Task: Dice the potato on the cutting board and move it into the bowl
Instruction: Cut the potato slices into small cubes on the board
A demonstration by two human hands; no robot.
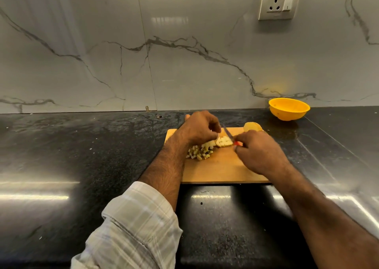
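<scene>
A wooden cutting board (221,170) lies on the black counter. On it sits a scored potato piece (224,142) with a pile of diced potato (200,152) to its left. My left hand (200,130) hovers over the scored piece, fingers curled down onto its left end. My right hand (259,153) grips a red-handled knife (229,136), its blade angled over the piece. An uncut potato half (252,126) lies at the board's far right corner. A yellow bowl (289,109) stands behind the board to the right; I see nothing in it.
The black speckled counter (82,156) stretches left and right of the board. A marble wall (164,53) rises just behind, with a power socket (279,2) high on the right. The counter's front edge runs below the board.
</scene>
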